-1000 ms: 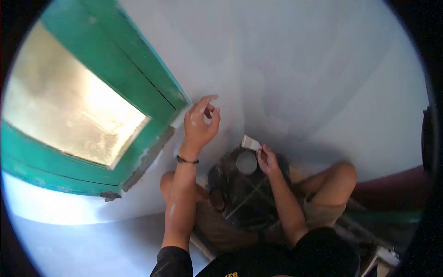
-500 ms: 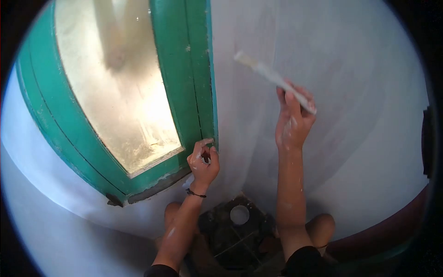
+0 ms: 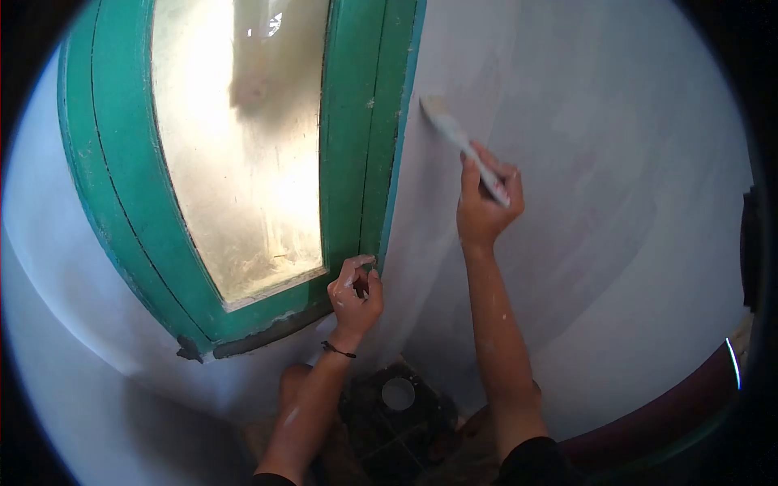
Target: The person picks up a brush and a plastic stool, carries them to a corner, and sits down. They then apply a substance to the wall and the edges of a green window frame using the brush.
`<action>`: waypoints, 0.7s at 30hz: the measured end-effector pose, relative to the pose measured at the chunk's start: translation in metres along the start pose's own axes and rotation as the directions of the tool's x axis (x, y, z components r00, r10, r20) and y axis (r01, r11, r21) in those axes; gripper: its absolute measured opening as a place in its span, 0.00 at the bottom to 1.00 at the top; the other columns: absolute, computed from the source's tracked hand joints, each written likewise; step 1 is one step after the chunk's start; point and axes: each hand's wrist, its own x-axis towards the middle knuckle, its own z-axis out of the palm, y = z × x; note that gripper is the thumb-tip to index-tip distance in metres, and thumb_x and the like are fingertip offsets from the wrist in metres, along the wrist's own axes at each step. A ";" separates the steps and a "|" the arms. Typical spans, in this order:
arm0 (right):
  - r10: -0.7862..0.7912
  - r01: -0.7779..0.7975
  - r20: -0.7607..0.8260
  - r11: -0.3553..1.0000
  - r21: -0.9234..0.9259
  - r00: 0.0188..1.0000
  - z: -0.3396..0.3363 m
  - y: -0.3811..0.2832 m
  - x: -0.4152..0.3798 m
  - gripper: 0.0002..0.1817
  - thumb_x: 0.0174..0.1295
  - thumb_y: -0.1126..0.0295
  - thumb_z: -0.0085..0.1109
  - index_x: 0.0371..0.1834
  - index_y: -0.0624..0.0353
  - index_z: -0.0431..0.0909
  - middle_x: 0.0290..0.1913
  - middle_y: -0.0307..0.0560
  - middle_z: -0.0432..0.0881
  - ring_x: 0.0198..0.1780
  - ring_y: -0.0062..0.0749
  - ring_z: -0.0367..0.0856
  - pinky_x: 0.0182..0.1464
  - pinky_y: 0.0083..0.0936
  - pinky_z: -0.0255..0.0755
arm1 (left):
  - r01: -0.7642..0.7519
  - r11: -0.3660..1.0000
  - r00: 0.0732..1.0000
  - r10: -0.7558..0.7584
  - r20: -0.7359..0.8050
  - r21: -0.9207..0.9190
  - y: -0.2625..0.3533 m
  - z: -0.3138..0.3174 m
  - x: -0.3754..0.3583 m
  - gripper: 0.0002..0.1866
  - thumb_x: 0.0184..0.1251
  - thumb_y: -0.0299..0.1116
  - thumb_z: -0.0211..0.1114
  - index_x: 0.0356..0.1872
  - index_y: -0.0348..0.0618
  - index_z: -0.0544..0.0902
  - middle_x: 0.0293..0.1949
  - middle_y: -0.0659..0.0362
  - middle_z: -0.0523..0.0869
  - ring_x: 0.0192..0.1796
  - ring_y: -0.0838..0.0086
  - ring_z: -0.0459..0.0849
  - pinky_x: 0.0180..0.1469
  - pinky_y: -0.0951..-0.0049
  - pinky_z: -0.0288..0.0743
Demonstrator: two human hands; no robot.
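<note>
My right hand (image 3: 489, 198) is closed round the handle of a white paintbrush (image 3: 455, 134). The brush slants up to the left, and its pale bristles lie at the wall (image 3: 567, 121), just right of the blue edge of a green window frame (image 3: 344, 146). My left hand (image 3: 355, 293) is at the frame's lower right corner, its fingers curled with thumb and index close together; whether something small is between them I cannot make out. White paint spots mark both hands. A dark band circles my left wrist.
A round, pale container (image 3: 398, 394) stands on the dark tiled floor (image 3: 381, 437) between my knees. The window's glass pane (image 3: 243, 162) is bright. A dark red surface (image 3: 664, 413) curves along the lower right, and a dark object (image 3: 750, 251) shows at the right edge.
My right hand has moved left and slightly down with the brush, whose bristles are now nearer the frame. The view has shifted, so the window appears further right. My left hand stays at the corner.
</note>
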 end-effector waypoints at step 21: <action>-0.175 0.220 0.211 0.952 -0.211 0.962 -0.021 -0.003 -0.005 0.10 0.61 0.82 0.71 0.39 0.69 0.76 0.44 0.62 0.91 0.41 0.33 0.92 0.43 0.25 0.85 | 0.045 0.995 0.999 -0.045 0.007 -0.091 -0.004 0.008 -0.005 0.09 0.66 0.22 0.65 0.47 0.39 0.84 0.17 0.61 0.75 0.18 0.80 0.76 0.24 0.76 0.66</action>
